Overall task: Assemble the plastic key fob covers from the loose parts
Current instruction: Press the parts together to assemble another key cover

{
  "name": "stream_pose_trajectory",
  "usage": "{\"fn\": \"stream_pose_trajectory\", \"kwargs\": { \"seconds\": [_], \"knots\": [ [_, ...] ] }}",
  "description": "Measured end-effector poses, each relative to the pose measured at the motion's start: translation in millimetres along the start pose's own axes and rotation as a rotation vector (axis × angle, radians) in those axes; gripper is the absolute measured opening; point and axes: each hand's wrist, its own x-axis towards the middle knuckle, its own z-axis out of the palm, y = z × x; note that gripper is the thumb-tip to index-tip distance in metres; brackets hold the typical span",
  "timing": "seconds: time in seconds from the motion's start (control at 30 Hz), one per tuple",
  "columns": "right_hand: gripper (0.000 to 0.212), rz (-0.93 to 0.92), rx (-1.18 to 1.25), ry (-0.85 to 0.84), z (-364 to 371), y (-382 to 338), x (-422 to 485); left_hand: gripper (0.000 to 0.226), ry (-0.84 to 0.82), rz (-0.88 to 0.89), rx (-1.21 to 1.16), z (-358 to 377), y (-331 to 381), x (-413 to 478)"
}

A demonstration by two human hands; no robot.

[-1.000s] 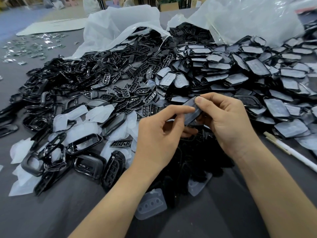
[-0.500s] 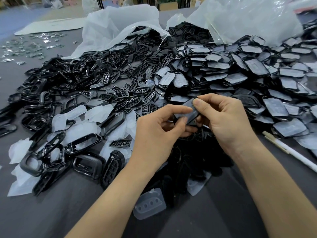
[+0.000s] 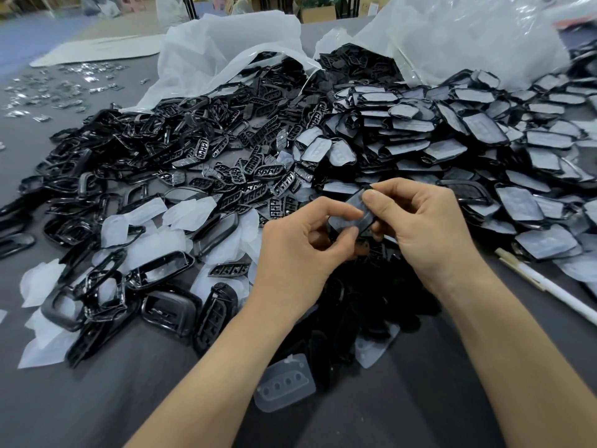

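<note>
Between left hand (image 3: pixel 300 250) and right hand (image 3: pixel 426 234), one seemingly film-faced cover (image 3: pixel 350 215).

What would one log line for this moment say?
left hand: pinches key fob cover | right hand: pinches same cover | loose parts pile: on table | pen: untouched

head-worn view, down over close hands (image 3: pixel 355 240)

I see a small black plastic key fob cover (image 3: pixel 353 202) with a dull, frosted grey face. Left of it lie glossy black hard-plastic frames (image 3: pixel 155 150) and milky, matt translucent film scraps (image 3: pixel 190 213). Beyond it are crinkled, shiny clear plastic bags (image 3: pixel 452 43), far to its left bright metal bits (image 3: pixel 48 88), and beneath it a matt dark grey table top (image 3: pixel 97 399).
</note>
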Motion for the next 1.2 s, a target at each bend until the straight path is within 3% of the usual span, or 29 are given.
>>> {"fn": "stream_pose_trajectory", "kwargs": {
  "seconds": [0.2, 0.3, 0.43, 0.77, 1.2],
  "knots": [
    [0.009, 0.079, 0.162, -0.051, -1.1, -0.5, 0.0, 0.022, 0.013, -0.034, -0.134, 2.3, 1.0, -1.3],
    [0.011, 0.155, 0.323, -0.179, -1.4, -1.9, -0.6, 0.023, 0.056, -0.045, -0.182, 2.2, 0.2, 0.8],
    [0.022, 0.168, 0.336, -0.281, -1.0, -2.4, -2.4, 0.024, 0.096, -0.021, -0.149, 2.3, 0.3, 0.4],
    [0.036, 0.162, 0.334, -0.224, 3.7, -2.1, -3.7, 0.023, 0.097, -0.008, -0.078, 4.7, -0.2, -1.1],
    [0.035, 0.13, 0.229, -0.076, 2.1, -1.0, -0.5, 0.023, 0.088, 0.028, -0.009, 4.5, -0.4, -1.7]
  ]
}}
